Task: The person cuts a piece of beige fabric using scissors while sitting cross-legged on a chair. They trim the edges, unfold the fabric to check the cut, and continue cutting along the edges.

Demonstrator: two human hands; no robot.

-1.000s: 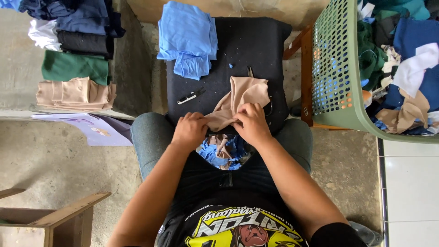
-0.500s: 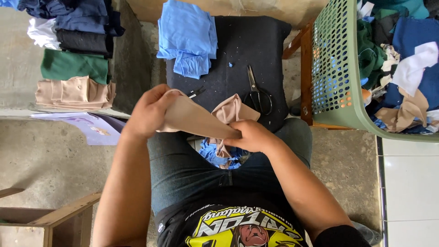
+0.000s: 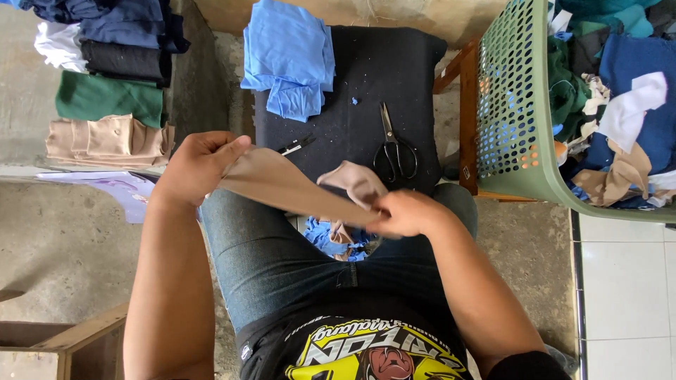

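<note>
A tan piece of cloth (image 3: 282,184) is stretched between my two hands above my lap. My left hand (image 3: 197,165) grips its left end, pulled out over my left knee. My right hand (image 3: 405,213) pinches the other end near my right thigh, where the cloth bunches up. Black scissors (image 3: 396,146) lie on the dark padded work surface (image 3: 394,70) just beyond my right hand. A small black pen-like tool (image 3: 296,146) lies on that surface's near left edge. Blue and tan scraps (image 3: 336,238) sit between my knees.
A folded blue cloth pile (image 3: 292,56) rests on the surface's far left. A green plastic basket (image 3: 514,105) full of mixed fabric pieces stands at right. Folded stacks of tan, green, black and navy cloth (image 3: 105,91) lie on the floor at left. A wooden frame (image 3: 77,338) is bottom left.
One second ago both hands held the bunched cloth together over the scissors. My left hand has since pulled its end out to the left, stretching the cloth and uncovering the scissors.
</note>
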